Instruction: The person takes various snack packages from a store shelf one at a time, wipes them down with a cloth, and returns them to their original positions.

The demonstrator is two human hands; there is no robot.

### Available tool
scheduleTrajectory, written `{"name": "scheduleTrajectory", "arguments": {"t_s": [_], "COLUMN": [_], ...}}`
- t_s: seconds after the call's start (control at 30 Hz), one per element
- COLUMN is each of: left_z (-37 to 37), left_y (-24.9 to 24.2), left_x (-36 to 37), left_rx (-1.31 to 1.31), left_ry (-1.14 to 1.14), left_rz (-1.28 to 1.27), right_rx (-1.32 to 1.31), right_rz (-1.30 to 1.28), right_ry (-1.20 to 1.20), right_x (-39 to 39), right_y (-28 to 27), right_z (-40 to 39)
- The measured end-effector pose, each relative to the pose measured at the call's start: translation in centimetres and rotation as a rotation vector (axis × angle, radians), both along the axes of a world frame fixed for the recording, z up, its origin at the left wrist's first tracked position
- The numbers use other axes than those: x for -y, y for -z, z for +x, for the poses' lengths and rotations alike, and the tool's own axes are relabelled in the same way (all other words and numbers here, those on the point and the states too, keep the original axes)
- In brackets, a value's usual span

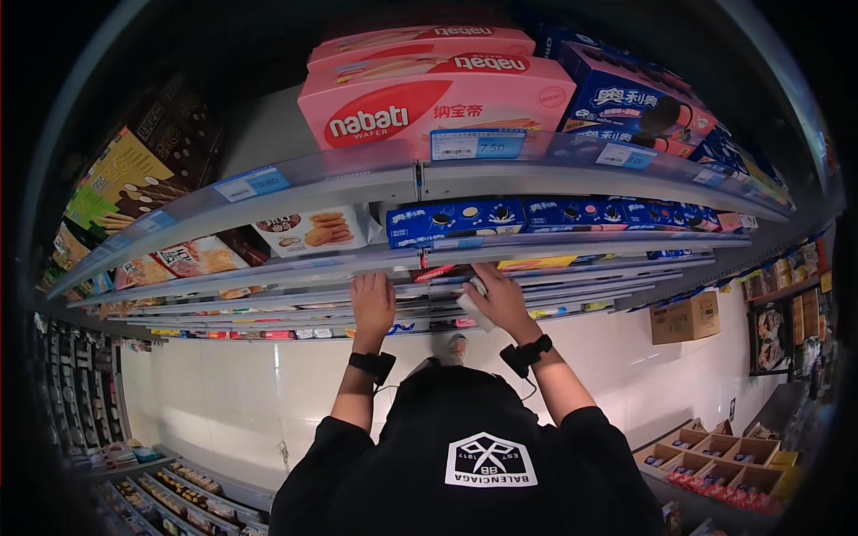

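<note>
My left hand [374, 306] lies at the front edge of a lower shelf, fingers stretched out and nothing visible in them. To its right, my right hand [503, 302] reaches to the same shelf and grips a white cloth [475, 306], or something that looks like one. Between my hands, a dark red nabati pack [440, 273] shows on the shelf behind the edge strip. Just above them stand blue Oreo boxes [454, 221] and a white biscuit pack [317, 230]. My right fingertips are partly hidden by the shelf.
Pink nabati wafer boxes [429, 103] and more Oreo boxes [630, 98] fill the top shelf, behind price tags [477, 145]. A cardboard carton [685, 318] rests on the floor at right. Wooden compartments [710, 456] with packs are behind me at right; stocked racks [201, 496] stand at left.
</note>
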State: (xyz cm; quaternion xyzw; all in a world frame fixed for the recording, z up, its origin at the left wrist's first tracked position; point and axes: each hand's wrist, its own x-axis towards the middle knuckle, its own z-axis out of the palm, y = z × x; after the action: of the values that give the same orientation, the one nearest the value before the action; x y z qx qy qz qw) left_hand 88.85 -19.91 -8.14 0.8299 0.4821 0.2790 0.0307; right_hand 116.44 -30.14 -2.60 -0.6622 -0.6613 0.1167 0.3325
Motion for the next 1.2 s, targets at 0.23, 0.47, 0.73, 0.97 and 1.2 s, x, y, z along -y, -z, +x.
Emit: {"name": "scheduleTrajectory", "arguments": {"t_s": [0.23,0.47,0.73,0.97,1.2], "left_z": [-1.6,-3.1,-3.7,-1.2,6.8], "left_y": [-0.1,-0.5,-1.4,-1.0,-3.7], "left_x": [-0.8,-1.1,-0.7,2.1,3.2], "left_rx": [0.036,0.118,0.184,0.152,0.198], "left_ry": [0.028,0.109,0.191,0.135,0.306], "left_rz": [-0.05,-0.021,-0.12,-0.06,-0.074], "right_rx": [0.229,0.171,-0.029,-0.205,-0.807], "right_rz": [0.044,0.061,-0.008,0.064,-0.073], "right_ry": [-0.027,0.005,0.029,0.143,0.74], "right_x": [-2.5,-1.7,0.6,10.8,19.6], "right_y": [3.5,3.1,2.1,5.7,9.7], "right_z": [0.2,-0.2,-0.4,4.0,7.0]}}
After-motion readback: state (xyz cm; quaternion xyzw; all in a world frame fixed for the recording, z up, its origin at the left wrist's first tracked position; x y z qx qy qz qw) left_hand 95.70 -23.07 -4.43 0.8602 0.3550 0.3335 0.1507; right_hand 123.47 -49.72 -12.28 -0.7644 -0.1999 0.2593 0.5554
